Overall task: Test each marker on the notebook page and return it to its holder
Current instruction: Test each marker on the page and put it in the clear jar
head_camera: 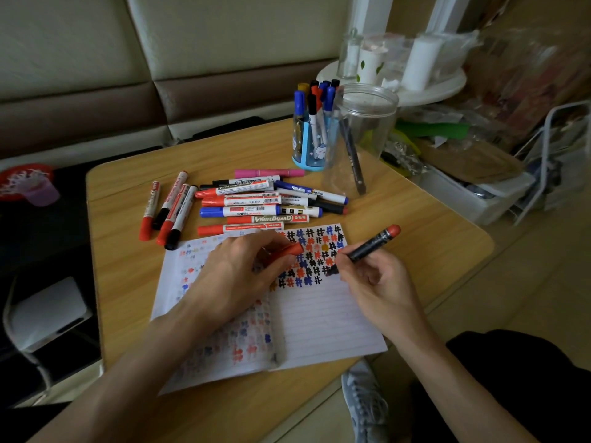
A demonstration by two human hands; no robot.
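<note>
An open lined notebook (pixel 323 318) lies on the wooden table (pixel 415 225), its right page partly filled with red, blue and black hash marks. My right hand (pixel 380 286) grips a black marker with a red end (pixel 371 244), tip down on the page beside the marks. My left hand (pixel 243 276) rests on the notebook and holds a red cap (pixel 287 252). A pile of loose markers (pixel 256 203) lies beyond the notebook. A blue pen holder (pixel 308 145) full of markers and a clear plastic jar (pixel 361 139) with one dark marker stand at the back.
Several more red and black markers (pixel 166 209) lie at the table's left. A white round stand with bottles (pixel 403 75) and cluttered bins (pixel 479 187) sit to the right. A sofa back runs behind. My shoe (pixel 364 401) shows under the table edge.
</note>
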